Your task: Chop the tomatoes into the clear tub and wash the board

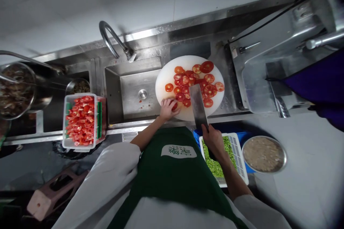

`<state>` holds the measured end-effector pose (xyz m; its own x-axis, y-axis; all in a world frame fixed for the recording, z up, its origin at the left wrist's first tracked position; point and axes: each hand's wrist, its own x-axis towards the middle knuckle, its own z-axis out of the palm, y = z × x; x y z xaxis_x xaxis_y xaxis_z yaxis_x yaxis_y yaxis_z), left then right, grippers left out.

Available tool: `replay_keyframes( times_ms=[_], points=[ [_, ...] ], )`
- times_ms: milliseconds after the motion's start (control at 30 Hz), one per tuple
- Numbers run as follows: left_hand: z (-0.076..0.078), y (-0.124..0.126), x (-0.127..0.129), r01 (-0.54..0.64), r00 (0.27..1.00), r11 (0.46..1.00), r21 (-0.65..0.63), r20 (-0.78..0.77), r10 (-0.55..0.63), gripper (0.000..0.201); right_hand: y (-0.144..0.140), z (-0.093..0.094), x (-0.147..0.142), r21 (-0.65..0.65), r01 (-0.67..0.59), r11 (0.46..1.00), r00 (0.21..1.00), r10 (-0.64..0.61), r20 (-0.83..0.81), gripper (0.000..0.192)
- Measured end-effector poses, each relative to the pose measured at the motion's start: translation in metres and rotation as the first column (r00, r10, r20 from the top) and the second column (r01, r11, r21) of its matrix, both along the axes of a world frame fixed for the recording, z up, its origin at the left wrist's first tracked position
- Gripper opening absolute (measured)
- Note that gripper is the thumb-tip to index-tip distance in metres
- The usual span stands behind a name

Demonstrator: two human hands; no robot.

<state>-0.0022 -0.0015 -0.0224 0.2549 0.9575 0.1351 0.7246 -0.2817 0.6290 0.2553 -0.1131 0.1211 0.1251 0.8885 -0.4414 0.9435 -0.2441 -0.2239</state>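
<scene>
Left hand (167, 109): fingers curl over a tomato piece (174, 106) at the near edge of the round white board (165, 75).
Right hand (212, 139): closed around the cleaver (198, 106), whose blade lies over the tomato slices (197, 80).

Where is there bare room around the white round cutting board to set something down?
The steel sink basin, left of the white round cutting board, is bare except for scraps near its drain. The board's left rim is clear; its middle is crowded with tomato slices, left hand, and the cleaver in the right hand.
</scene>
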Motion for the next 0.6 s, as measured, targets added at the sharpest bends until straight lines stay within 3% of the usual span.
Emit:
replay_keyframes(
  times_ms=[100,233,300,400,500,600],
  points=[
    [-0.014,0.005,0.004,0.054,0.996,0.998,0.011,-0.074,-0.053,0.032,-0.003,-0.006,0.009,0.010,0.082,0.997,0.997,-0.082,0.009,0.037],
    [-0.019,0.011,-0.002,0.096,0.994,0.992,0.087,0.045,-0.100,0.023,-0.007,-0.008,0.011,0.010,0.114,0.993,0.993,-0.115,0.013,0.038],
    [-0.013,0.012,-0.010,0.013,0.990,0.992,0.125,0.136,-0.030,0.021,-0.008,-0.009,0.010,0.016,0.077,0.997,0.997,-0.077,0.003,0.038],
    [0.005,0.004,-0.043,-0.267,0.948,0.953,0.143,0.215,0.233,0.021,-0.008,-0.015,0.009,0.019,-0.061,0.998,0.997,0.061,-0.043,0.035],
    [0.031,-0.017,-0.119,-0.563,0.821,0.811,0.160,0.218,0.528,0.022,-0.006,-0.032,0.007,0.013,-0.230,0.973,0.971,0.230,-0.060,0.033],
    [0.066,-0.050,-0.225,-0.790,0.609,0.569,0.229,0.177,0.774,0.022,0.002,-0.053,0.001,0.022,-0.341,0.940,0.940,0.341,-0.019,0.030]
  ],
)
